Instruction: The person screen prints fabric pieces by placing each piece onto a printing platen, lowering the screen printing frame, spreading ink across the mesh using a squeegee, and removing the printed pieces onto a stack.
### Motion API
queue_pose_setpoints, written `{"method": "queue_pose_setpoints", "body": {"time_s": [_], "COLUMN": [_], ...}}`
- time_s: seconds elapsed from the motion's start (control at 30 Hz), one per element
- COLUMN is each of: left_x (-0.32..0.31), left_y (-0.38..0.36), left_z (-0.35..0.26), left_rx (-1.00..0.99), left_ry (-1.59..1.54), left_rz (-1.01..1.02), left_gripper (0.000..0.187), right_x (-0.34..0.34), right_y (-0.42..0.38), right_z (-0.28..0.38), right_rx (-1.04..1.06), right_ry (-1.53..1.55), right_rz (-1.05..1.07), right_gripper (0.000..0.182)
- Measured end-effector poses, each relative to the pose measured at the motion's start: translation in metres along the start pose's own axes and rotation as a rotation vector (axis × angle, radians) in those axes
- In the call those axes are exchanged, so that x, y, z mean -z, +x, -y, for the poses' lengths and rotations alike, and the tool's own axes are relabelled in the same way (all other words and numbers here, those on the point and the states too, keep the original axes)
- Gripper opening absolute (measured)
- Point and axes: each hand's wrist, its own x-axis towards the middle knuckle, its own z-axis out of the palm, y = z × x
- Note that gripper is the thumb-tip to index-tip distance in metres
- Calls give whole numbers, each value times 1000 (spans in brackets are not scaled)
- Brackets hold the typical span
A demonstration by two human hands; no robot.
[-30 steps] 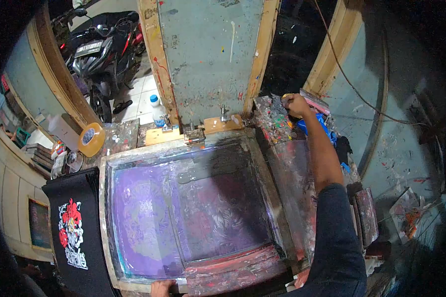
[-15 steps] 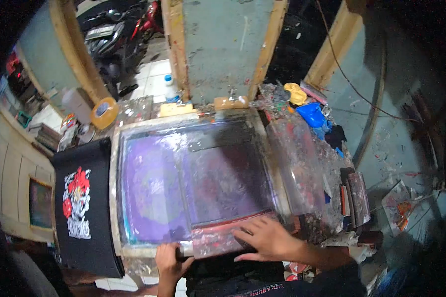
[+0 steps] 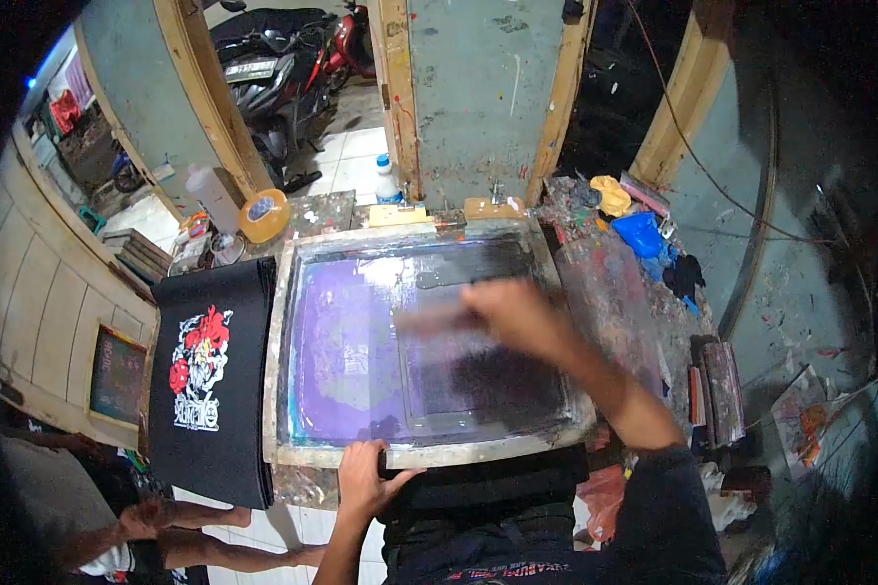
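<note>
A screen printing frame lies flat in front of me, its mesh mostly purple on the left and dark on the right. My left hand grips the frame's near edge, fingers over the rim and thumb along the front. Over the upper middle of the mesh, my right hand holds a squeegee, smeared by motion and reaching leftward from the fingers. Left of the frame, black fabric printed with a red and white design hangs over the table's edge.
A tape roll, a clear bottle and a white bottle stand at the back. Blue plastic and yellow cloth lie back right. At lower left another person is near the table. A motorcycle stands beyond the doorway.
My right hand has carried the squeegee from the frame's near edge away from me to the upper middle of the mesh. My left hand stays at the near edge. The camera view has shifted.
</note>
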Motion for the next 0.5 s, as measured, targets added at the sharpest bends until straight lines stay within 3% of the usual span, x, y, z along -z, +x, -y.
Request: {"method": "queue_pose_setpoints", "body": {"time_s": [0.03, 0.1, 0.23, 0.33, 0.5], "left_x": [1, 3, 1, 1, 1], "left_y": [0, -6, -6, -4, -4], "left_z": [-1, -3, -1, 1, 2], "left_rx": [22, 57, 74, 72, 58], "left_ry": [8, 14, 2, 3, 9], "left_rz": [19, 54, 59, 57, 68], "left_gripper": [67, 67, 69, 69, 69], "right_x": [1, 11, -22, -31, -13], "right_y": [25, 72, 94, 92, 80], "right_z": [-23, -49, -97, -112, -83], "right_rx": [-1, -23, 39, -9, -223], "right_ry": [78, -61, -152, -157, -192], "right_rz": [-63, -8, -104, -65, 66], "right_gripper": [28, 37, 44, 46, 51]}}
